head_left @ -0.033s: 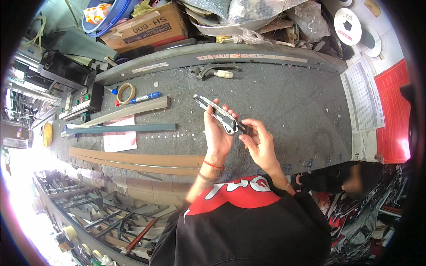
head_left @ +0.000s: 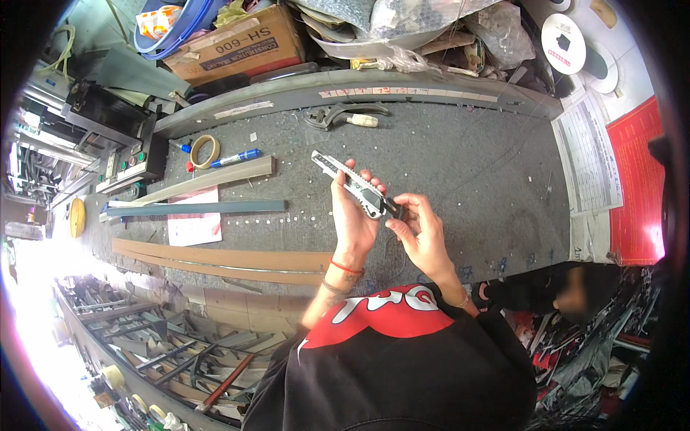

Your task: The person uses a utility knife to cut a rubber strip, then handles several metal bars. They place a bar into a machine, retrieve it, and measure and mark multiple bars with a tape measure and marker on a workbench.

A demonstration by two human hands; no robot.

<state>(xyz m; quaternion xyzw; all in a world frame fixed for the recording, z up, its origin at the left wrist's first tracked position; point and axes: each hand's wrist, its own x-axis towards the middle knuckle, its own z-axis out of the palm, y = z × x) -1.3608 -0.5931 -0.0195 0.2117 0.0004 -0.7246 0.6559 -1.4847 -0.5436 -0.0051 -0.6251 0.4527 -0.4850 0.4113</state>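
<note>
My left hand (head_left: pixel 352 223) is closed around the body of a silver utility knife (head_left: pixel 348 179), held above the grey bench with its front end slanting up to the left. At the knife's rear, the thumb and fingers of my right hand (head_left: pixel 422 233) pinch its black end piece (head_left: pixel 392 207). That piece sits at the rear of the silver body; whether it is fully seated I cannot tell. Away from my hands, beyond the knife, a dark clamp-like tool (head_left: pixel 327 117) with a pale handle lies on the bench.
Brown strips (head_left: pixel 215 258), a dark grey strip (head_left: pixel 215 207) and a beige profile (head_left: pixel 237 171) lie to the left. Near them are a tape roll (head_left: pixel 196 151) and a blue marker (head_left: pixel 237 158). A metal rail (head_left: pixel 302 97) borders the far side. A person (head_left: pixel 568 291) is at the lower right.
The knife has shifted very slightly up and left in my left hand. My right fingers and the black end piece have moved slightly toward the silver body.
</note>
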